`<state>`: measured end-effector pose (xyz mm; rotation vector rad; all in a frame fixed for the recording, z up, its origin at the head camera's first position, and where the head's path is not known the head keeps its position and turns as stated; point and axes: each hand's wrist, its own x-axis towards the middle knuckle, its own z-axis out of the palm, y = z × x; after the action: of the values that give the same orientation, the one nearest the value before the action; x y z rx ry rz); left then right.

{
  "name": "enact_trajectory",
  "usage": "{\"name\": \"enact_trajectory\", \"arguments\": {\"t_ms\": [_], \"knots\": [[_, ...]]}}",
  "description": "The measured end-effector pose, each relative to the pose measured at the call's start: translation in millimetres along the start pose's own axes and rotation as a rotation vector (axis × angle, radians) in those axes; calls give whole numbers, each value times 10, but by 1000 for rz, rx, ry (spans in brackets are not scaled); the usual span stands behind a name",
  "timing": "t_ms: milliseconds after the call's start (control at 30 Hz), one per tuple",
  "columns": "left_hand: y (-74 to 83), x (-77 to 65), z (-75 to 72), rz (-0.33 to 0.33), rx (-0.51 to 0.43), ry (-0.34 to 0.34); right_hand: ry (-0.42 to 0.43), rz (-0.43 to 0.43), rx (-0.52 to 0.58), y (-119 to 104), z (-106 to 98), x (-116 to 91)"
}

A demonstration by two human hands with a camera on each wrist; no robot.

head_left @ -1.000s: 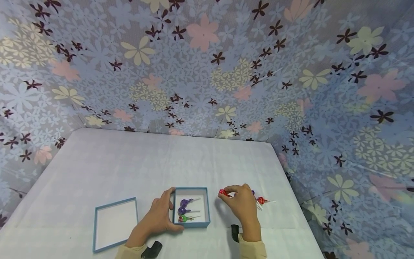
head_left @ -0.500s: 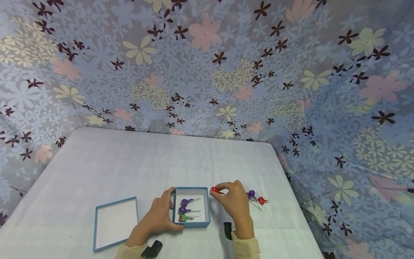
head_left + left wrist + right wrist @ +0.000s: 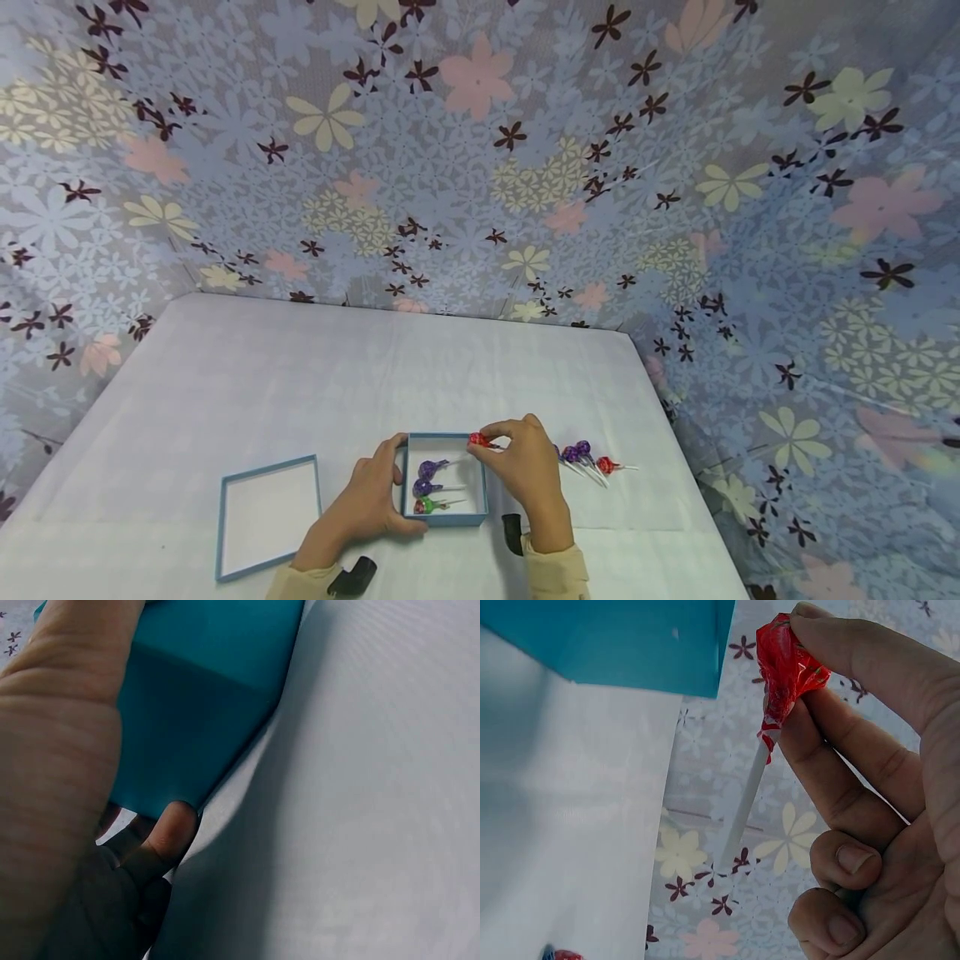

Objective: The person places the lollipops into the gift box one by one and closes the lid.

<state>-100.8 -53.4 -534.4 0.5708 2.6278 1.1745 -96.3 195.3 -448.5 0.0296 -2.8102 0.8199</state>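
Observation:
My right hand (image 3: pixel 523 462) pinches a red-wrapped lollipop (image 3: pixel 784 671) by its head between thumb and fingers, its white stick slanting down. In the head view that lollipop overlaps the far right corner of a blue box (image 3: pixel 446 520) with a white inside. Two purple lollipops (image 3: pixel 429 470) and a green one (image 3: pixel 424 505) lie in the box, sticks to the right. My left hand (image 3: pixel 367 500) grips the box's left side, thumb at the near corner and fingers at the far one. The left wrist view shows the thumb against the blue box wall (image 3: pixel 202 727).
A blue-edged white lid (image 3: pixel 268 521) lies left of the box. Right of my right hand, several purple lollipops (image 3: pixel 582 448) and a red one (image 3: pixel 606 464) lie on the white tablecloth (image 3: pixel 360 375). Floral fabric (image 3: pixel 450 167) hangs around the table.
My right hand has moved left with the red lollipop, from beside the loose ones to the box's right edge. More loose lollipops now show. My left hand has stayed on the box.

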Motion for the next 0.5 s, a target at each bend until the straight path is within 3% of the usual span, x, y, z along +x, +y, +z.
{"name": "enact_trajectory", "arguments": {"t_ms": [500], "knots": [[-10,-2,19,7,1,1,-28,-73,-3,-149,86,-32]]}}
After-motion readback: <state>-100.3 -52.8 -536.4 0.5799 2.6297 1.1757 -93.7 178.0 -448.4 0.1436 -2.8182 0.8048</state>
